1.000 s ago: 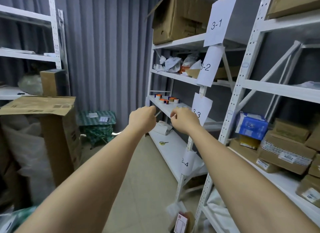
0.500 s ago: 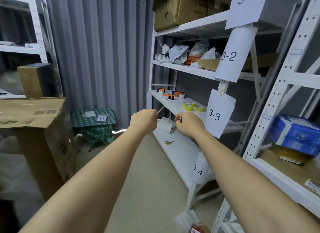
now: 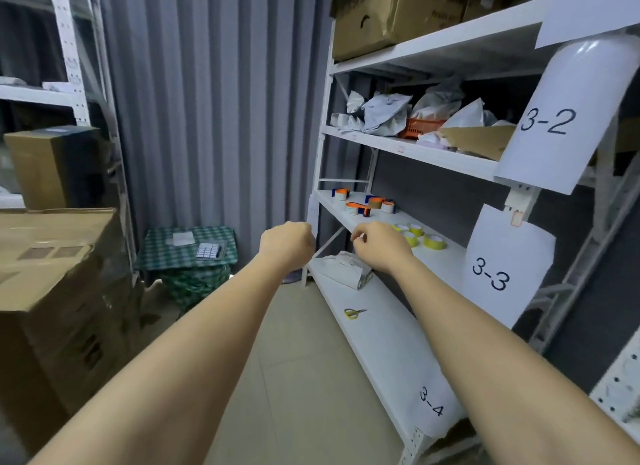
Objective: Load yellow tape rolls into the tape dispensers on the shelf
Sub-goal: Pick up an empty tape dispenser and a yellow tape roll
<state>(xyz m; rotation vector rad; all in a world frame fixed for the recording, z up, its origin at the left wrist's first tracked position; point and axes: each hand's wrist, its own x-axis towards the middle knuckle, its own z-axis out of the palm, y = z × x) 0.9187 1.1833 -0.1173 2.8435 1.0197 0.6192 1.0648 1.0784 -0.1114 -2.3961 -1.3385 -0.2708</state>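
Several yellow tape rolls (image 3: 434,242) lie in a small cluster on the white shelf (image 3: 446,260) labelled 3-3. Farther back on the same shelf stand orange and blue tape dispensers (image 3: 360,208), some with rolls beside them. Both my arms stretch out toward this shelf. My left hand (image 3: 287,244) is a curled fist holding nothing, just left of the shelf's front post. My right hand (image 3: 381,245) hovers with its fingers curled in front of the shelf edge, a little short of the yellow rolls and touching none of them.
Yellow-handled scissors (image 3: 354,313) and a white parcel (image 3: 346,269) lie on the lower shelf labelled 3-4. Large cardboard boxes (image 3: 52,274) stand on the left. A green checked stool (image 3: 187,250) sits by the grey curtain. Tiled floor runs between boxes and shelving.
The view has come closer to the 3-3 shelf, so the yellow rolls and dispensers look larger. Both hands keep the same curled pose, held out in front.
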